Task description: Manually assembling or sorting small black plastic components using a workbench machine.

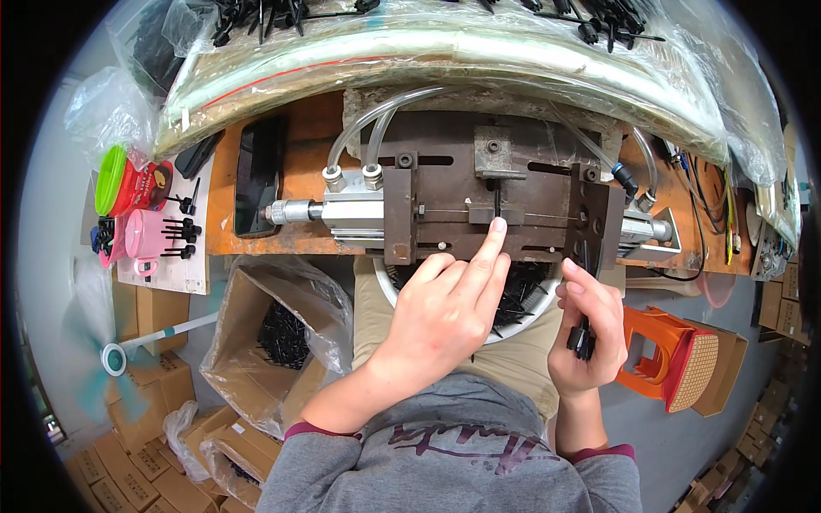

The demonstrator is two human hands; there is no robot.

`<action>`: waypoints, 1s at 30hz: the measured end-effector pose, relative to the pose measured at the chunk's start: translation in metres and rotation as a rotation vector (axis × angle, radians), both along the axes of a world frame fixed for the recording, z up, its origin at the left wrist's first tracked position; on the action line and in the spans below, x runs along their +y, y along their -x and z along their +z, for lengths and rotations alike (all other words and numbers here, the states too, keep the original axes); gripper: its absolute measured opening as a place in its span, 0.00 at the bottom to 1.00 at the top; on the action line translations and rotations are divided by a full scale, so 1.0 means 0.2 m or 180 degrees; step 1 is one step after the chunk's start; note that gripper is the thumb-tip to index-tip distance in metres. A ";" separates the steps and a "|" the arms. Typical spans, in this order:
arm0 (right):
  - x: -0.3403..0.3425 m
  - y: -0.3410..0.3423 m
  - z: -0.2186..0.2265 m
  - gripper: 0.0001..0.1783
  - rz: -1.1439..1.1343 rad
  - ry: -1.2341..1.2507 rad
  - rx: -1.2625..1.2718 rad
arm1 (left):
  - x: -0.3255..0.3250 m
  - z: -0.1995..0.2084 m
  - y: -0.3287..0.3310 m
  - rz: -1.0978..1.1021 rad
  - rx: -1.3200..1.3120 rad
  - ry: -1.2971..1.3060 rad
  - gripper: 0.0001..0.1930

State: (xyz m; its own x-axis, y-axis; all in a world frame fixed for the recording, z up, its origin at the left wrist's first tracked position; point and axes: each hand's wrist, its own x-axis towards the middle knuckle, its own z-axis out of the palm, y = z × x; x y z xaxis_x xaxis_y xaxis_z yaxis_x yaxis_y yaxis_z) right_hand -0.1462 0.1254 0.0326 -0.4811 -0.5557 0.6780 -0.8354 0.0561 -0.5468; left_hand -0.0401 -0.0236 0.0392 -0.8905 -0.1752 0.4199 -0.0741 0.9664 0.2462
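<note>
My left hand (446, 312) is stretched over the front of a dark metal fixture (539, 184), fingers extended. Its fingertip touches the lower end of a thin black rod-shaped piece (498, 198), which stands in a small block at the fixture's middle. Thin metal rods reach toward that block from both sides. Curled fingers of my right hand (592, 329) hold slim black plastic parts (582, 344) to the right; how many is hidden. Below the fixture, a white basin (517, 329) of similar black pieces sits on my lap, partly covered by my left hand.
Air cylinders (355, 218) with clear hoses flank the fixture. A phone (258, 175) and pink cup (145, 235) are at the left. A plastic-lined carton (248, 342) holds black parts. An orange stool (654, 355) stands right; black parts lie on the plastic-covered shelf (445, 47) above.
</note>
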 end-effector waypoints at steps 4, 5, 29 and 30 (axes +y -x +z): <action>0.00 0.01 0.03 0.28 0.0012 -0.0147 0.0096 | 0.00 -0.01 0.00 0.0020 0.0042 -0.0050 0.12; 0.00 0.01 0.03 0.29 0.0019 -0.0203 0.0121 | 0.00 -0.01 0.00 0.0026 0.0057 -0.0067 0.13; -0.03 -0.02 0.00 0.22 0.0149 -0.0074 -0.0006 | 0.00 -0.04 -0.01 0.0037 0.0533 -0.0445 0.14; -0.03 -0.02 0.00 0.24 0.0244 0.0001 -0.0140 | 0.00 -0.04 -0.01 0.0030 0.0467 -0.0389 0.14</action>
State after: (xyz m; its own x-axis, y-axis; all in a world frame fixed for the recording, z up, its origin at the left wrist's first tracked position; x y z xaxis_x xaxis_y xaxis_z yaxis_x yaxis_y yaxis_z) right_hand -0.1416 0.1192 0.0333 -0.4666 -0.5919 0.6573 -0.8124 -0.0072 -0.5831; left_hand -0.0385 -0.0238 0.0303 -0.8193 -0.2409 0.5203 -0.0376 0.9280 0.3706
